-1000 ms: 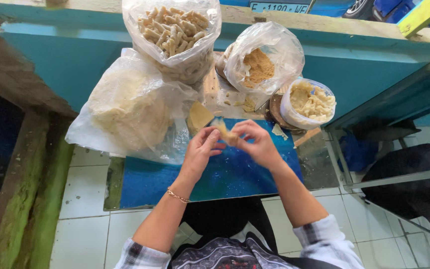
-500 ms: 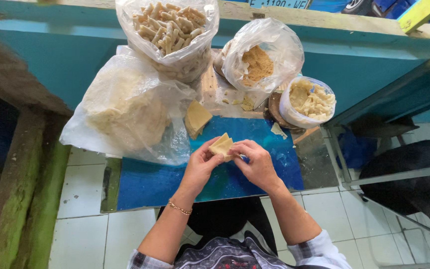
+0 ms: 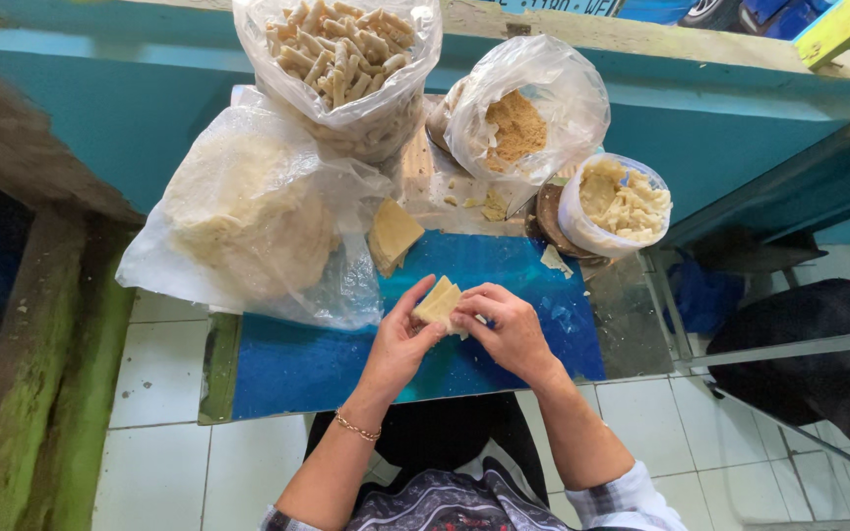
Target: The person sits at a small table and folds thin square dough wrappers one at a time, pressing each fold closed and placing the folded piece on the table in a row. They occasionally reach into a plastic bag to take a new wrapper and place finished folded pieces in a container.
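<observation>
Your right hand (image 3: 510,329) covers the near edge of the wrapper (image 3: 439,301), so you can't tell how far it is folded or what lies inside it. The top bag (image 3: 338,59) is cut off by the upper edge, and the film of the big bag (image 3: 248,211) blurs the pale sheets within. Your elbows run out of view at the bottom.

Both hands meet over the blue mat (image 3: 327,359), just above it, wrists angled inward. Your left hand (image 3: 400,339) comes up from below left, thumb and fingers pinched on the wrapper's left edge. Your right hand arches over from the right, fingers curled together and pressed on the wrapper's right side. The wrapper sits between both hands, tilted, near the mat's middle. A loose sheet (image 3: 393,234) lies beyond it, apart, beside the big bag.
</observation>
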Available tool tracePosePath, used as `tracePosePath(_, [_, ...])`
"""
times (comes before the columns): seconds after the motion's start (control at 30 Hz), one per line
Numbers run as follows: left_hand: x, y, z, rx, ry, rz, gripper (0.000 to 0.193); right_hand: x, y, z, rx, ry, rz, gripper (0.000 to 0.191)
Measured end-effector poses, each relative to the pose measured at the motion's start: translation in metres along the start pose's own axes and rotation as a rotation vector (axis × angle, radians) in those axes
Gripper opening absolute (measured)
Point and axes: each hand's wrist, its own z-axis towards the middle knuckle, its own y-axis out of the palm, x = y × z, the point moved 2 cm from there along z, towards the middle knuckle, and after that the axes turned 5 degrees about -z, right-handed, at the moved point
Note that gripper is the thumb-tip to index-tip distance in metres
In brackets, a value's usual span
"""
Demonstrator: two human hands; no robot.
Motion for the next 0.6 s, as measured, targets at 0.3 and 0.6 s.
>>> tracePosePath(0.3, [0.01, 0.008, -0.004, 0.025, 0.021, -0.007, 0.081, 0.002, 0.003, -0.001, -0.011, -0.019, -0.01, 0.011])
tracePosePath(0.6, [0.018, 0.017, -0.01, 0.256, 0.154, 0.269, 0.068, 0.075, 0.031, -0.013, -0.063, 0.491, 0.703, 0.012])
